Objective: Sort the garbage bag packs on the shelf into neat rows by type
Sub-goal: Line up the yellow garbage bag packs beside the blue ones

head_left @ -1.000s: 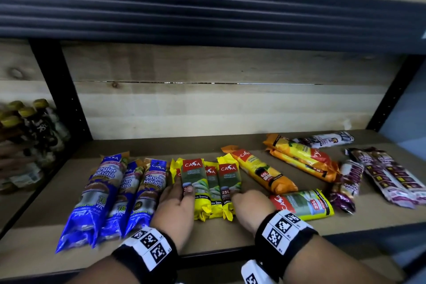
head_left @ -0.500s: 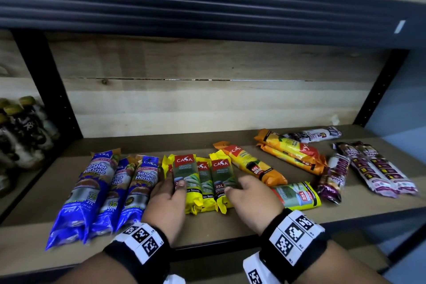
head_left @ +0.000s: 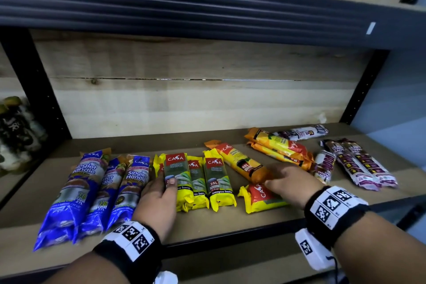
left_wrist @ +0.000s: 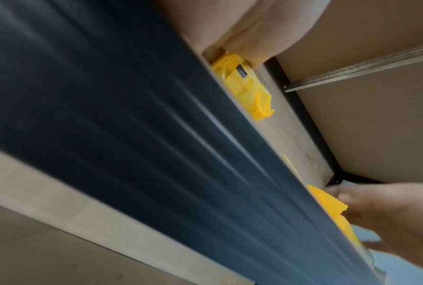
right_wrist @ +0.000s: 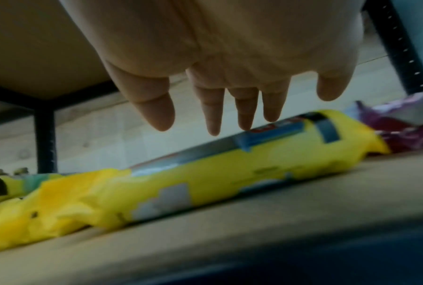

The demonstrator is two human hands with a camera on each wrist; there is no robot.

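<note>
Three blue Singlet Handle packs (head_left: 76, 191) lie side by side at the shelf's left. Beside them stands a row of yellow Casa 25L packs (head_left: 216, 180). My left hand (head_left: 164, 180) lies flat at that row's left edge, thumb on the leftmost yellow pack (head_left: 182, 175). One more yellow pack (head_left: 255, 198) lies crosswise near the front edge. My right hand (head_left: 274, 177) hovers just over it, fingers (right_wrist: 215, 115) straight and spread above the pack (right_wrist: 205, 183), holding nothing. Orange packs (head_left: 279, 147) and purple-white packs (head_left: 359, 163) lie jumbled to the right.
The wooden shelf (head_left: 230, 221) has a dark metal front rail (left_wrist: 132, 135) and black uprights (head_left: 362, 90) at both sides. The shelf above hangs low overhead. Bottles (head_left: 16, 127) stand in the bay to the left. A white-purple pack (head_left: 302, 132) lies at the back.
My right hand left the yellow row and moved right, over the crosswise yellow pack. The left hand stayed at the row's left edge.
</note>
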